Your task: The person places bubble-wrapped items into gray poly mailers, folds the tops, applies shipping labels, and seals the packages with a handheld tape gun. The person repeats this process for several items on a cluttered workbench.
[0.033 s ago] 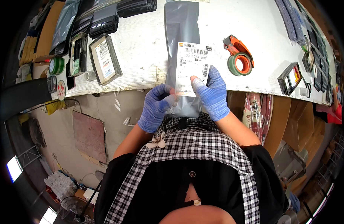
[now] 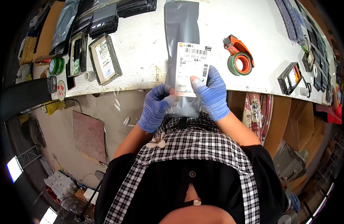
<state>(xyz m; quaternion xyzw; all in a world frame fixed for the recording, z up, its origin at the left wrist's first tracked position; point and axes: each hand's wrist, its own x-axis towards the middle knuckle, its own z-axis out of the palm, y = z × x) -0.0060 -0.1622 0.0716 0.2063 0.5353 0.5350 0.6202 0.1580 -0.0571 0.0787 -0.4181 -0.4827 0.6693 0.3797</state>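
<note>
A white shipping label [image 2: 191, 61] with barcodes lies over a long grey plastic mailing bag [image 2: 182, 28]. The bag runs down the table and over its near edge toward my checked apron. My right hand [image 2: 213, 95], in a blue knitted glove with bare or taped fingertips, grips the label's lower right side, thumb on top and the other fingers mostly hidden. At the label's lower left corner, my left hand [image 2: 156, 108], gloved alike, has thumb and forefinger pinched together on the edge. Whether the label is stuck to the bag I cannot tell.
An orange tape dispenser [image 2: 240, 56] stands right of the bag on the white table [image 2: 142, 56]. To the left are an open box of labels [image 2: 104, 59], green tape rolls [image 2: 56, 66] and stacked dark bags [image 2: 104, 23]. Another small box [image 2: 290, 78] sits far right, near black scissors [image 2: 308, 89].
</note>
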